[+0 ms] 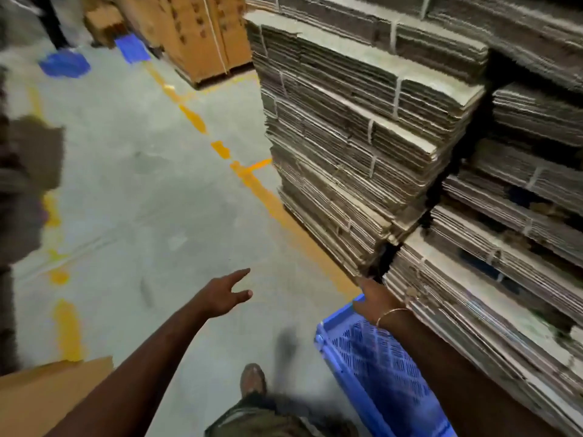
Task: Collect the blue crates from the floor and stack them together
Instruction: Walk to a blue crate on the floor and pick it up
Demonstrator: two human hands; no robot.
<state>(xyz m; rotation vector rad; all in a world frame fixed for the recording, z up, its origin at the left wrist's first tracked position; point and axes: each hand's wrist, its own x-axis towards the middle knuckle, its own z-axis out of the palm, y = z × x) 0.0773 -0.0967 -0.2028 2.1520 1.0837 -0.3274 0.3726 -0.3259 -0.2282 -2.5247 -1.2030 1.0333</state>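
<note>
the right hand lies on the far rim of a blue crate at the lower right, its fingers seeming to curl over the edge in a grip, though the fingertips are hidden behind the rim and blur makes the hold hard to confirm; a thin bangle circles that wrist. the crate has perforated walls, is tilted, and sits close beside the tall stacks of flattened cardboard bundled with white straps that fill the right side. the left hand is stretched forward over the bare concrete floor, fingers spread and straight, its grip wide open and holding nothing. below the arms a shoe and a bit of dark trouser leg show at the bottom edge. a flat brown cardboard sheet lies at the lower left corner. worn yellow painted lines run across the floor, one beside the cardboard stacks and another dashed along the left. far off at the upper left, well apart from the hands, two more blue crates rest on the floor: one near the left edge and another just beside a pallet of brown boxes; both are blurred.
</note>
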